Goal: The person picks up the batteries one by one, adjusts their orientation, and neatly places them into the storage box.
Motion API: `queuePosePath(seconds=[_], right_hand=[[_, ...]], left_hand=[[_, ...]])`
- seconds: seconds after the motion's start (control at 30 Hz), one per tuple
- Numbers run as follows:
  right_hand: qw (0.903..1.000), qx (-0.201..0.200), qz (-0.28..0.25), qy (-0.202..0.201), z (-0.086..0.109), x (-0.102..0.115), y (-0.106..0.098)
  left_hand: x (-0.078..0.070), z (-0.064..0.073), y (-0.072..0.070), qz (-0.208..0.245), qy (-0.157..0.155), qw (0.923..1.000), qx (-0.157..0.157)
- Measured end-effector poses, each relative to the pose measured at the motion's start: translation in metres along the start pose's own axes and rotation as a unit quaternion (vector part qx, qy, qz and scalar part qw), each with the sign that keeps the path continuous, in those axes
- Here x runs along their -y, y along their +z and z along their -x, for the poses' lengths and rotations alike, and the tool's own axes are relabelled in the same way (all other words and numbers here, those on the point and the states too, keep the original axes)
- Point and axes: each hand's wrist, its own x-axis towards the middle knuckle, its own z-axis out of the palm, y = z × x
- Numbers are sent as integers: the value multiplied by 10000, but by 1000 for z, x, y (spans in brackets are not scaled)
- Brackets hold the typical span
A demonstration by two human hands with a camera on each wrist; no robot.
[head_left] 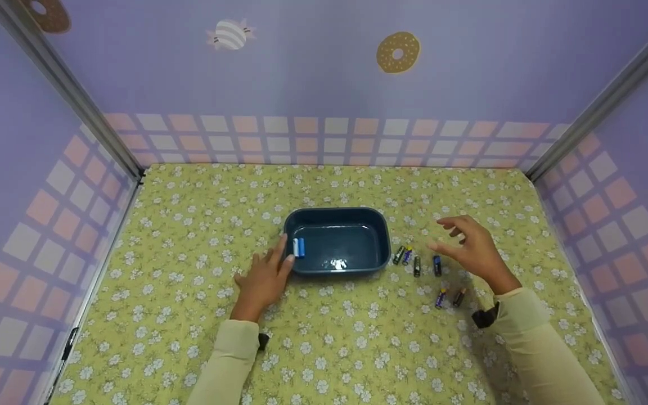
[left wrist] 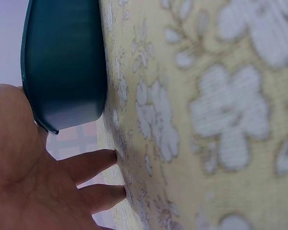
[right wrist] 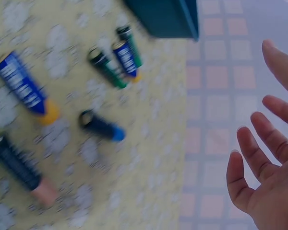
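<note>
A dark teal basin (head_left: 338, 270) stands mid-table, with two small blue-and-white cylinders (head_left: 299, 248), probably batteries, side by side at its left end. My left hand (head_left: 265, 281) touches the basin's left rim; in the left wrist view two fingertips (left wrist: 117, 192) reach down to the cloth. Over the table to the right, my right hand (head_left: 473, 250) hovers with fingers loosely bent and holds nothing. Below and left of it lie several batteries, among them a dark one with a blue end (right wrist: 101, 125), a blue-and-yellow one (right wrist: 26, 86) and a dark one with a copper end (right wrist: 21, 167).
A yellow floral cloth (head_left: 189, 225) covers the table. Purple walls with pink and white squares enclose it at the back (head_left: 324, 67) and both sides. Metal posts (head_left: 560, 95) stand at the back corners.
</note>
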Motion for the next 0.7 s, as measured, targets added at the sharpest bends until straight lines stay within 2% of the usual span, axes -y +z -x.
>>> queuePosePath(seconds=[0.27,0.5,0.7], right_hand=[[9986,388,-191,306,17,-27,4],[9967,665,-179,420,25,-46,11],[9931,884,-356,683,31,-58,16]], left_hand=[[0,0,1,-65,-38,10000,0],[1,1,0,-3,-7,10000,15],[1,1,0,12,24,10000,32]])
